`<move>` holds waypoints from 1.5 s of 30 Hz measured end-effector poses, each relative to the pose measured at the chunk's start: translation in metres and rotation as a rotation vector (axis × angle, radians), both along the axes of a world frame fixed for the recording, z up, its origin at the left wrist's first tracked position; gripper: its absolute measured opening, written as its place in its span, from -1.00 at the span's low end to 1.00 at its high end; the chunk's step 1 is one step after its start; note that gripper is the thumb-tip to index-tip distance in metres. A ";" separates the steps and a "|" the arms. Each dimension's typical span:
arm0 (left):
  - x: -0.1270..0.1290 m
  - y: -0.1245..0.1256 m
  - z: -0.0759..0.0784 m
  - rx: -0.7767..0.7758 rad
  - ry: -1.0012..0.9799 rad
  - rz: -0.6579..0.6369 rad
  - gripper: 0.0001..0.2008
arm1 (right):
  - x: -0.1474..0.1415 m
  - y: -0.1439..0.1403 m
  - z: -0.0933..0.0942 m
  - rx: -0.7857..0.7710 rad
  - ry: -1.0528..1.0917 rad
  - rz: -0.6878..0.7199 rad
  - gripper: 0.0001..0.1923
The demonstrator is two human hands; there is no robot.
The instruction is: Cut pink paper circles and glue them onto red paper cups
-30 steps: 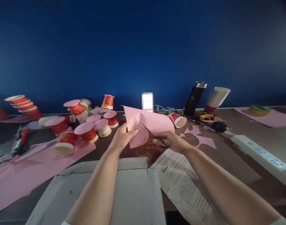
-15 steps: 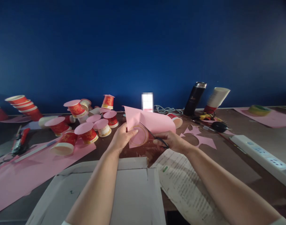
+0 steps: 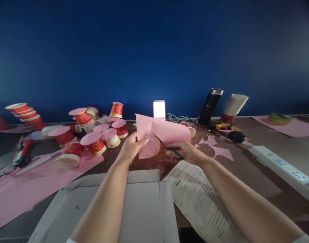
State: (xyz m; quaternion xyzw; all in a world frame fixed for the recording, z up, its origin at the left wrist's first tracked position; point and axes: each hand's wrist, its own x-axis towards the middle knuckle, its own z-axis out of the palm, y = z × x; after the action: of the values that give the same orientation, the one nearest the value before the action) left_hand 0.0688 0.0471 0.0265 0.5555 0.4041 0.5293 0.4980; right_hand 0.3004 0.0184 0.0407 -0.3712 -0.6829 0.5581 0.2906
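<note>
My left hand (image 3: 132, 147) pinches a sheet of pink paper (image 3: 166, 131) held up over the table, thumb beside a circle drawn on it. My right hand (image 3: 187, 152) grips black scissors (image 3: 166, 145), whose blades run into the paper along the circle's right edge. The far part of the sheet curls up toward the blue wall.
Several red paper cups (image 3: 93, 143) with pink paper lids lie at the left on a large pink sheet (image 3: 22, 189). A flat cardboard box (image 3: 144, 206) and a printed paper (image 3: 200, 199) lie near me. Pink offcuts (image 3: 220, 152), a black flask (image 3: 210, 106) and a white power strip (image 3: 286, 170) are at the right.
The pink sheet's far right edge has swung slightly rightward and now hides more of the cup behind it. Both hands stay almost in place.
</note>
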 end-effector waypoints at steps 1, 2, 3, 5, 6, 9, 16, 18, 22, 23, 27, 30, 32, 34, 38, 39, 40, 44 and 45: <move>0.000 0.000 0.000 -0.003 -0.017 -0.003 -0.50 | 0.000 0.000 0.001 0.022 -0.021 0.005 -0.54; 0.001 0.000 -0.001 -0.008 -0.038 -0.005 -0.50 | -0.001 -0.001 0.002 0.040 -0.039 0.008 -0.54; 0.001 0.001 -0.001 -0.014 -0.060 -0.005 -0.50 | -0.001 -0.001 0.003 0.047 -0.047 0.006 -0.55; 0.002 0.001 -0.002 -0.028 -0.100 0.003 -0.50 | -0.002 -0.001 0.003 0.058 -0.048 -0.003 -0.55; 0.003 0.001 -0.002 -0.033 -0.112 0.011 -0.50 | -0.002 0.000 0.001 0.058 -0.044 -0.007 -0.55; 0.003 0.002 -0.003 -0.023 -0.087 0.054 -0.52 | -0.003 0.002 -0.007 0.010 0.005 -0.016 -0.55; 0.001 0.004 -0.006 0.023 0.022 0.021 -0.56 | -0.004 0.002 -0.013 0.018 -0.027 -0.021 -0.53; 0.001 0.004 -0.006 0.009 0.029 -0.001 -0.56 | -0.004 0.001 -0.011 0.039 -0.059 -0.030 -0.55; 0.001 0.003 -0.005 -0.020 -0.029 -0.057 -0.54 | -0.003 0.001 -0.008 0.075 -0.067 -0.020 -0.57; 0.001 0.003 -0.004 -0.026 -0.047 -0.073 -0.54 | -0.003 0.001 -0.008 0.077 -0.065 -0.019 -0.57; 0.002 0.001 -0.002 -0.048 -0.082 -0.099 -0.54 | -0.003 0.001 -0.008 0.069 -0.057 -0.023 -0.54; 0.001 0.000 -0.001 -0.058 -0.088 -0.100 -0.53 | -0.003 0.000 -0.006 0.055 -0.044 -0.031 -0.54; 0.001 0.000 0.000 -0.060 -0.079 -0.095 -0.54 | -0.003 -0.001 -0.004 0.052 -0.048 -0.036 -0.53; 0.001 0.000 0.001 -0.062 -0.070 -0.084 -0.54 | -0.003 -0.001 -0.002 0.057 -0.061 -0.039 -0.53; 0.002 -0.001 0.004 -0.065 -0.064 -0.061 -0.53 | -0.003 -0.002 0.000 0.072 -0.089 -0.044 -0.52; 0.002 -0.002 0.004 -0.068 -0.065 -0.059 -0.53 | -0.003 -0.001 0.000 0.074 -0.091 -0.041 -0.52; 0.002 -0.002 0.004 -0.072 -0.067 -0.056 -0.53 | -0.003 -0.001 0.000 0.077 -0.090 -0.037 -0.52; 0.001 -0.001 0.003 -0.067 -0.053 -0.048 -0.55 | -0.002 -0.002 0.001 0.069 -0.076 -0.033 -0.54; 0.001 -0.001 0.002 -0.062 -0.050 -0.047 -0.55 | -0.002 -0.003 0.001 0.069 -0.076 -0.033 -0.53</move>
State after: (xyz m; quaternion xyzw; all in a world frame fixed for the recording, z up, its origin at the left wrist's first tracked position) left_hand 0.0696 0.0461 0.0289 0.5357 0.3947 0.5184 0.5372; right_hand 0.2984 0.0157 0.0419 -0.3932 -0.7059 0.5148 0.2865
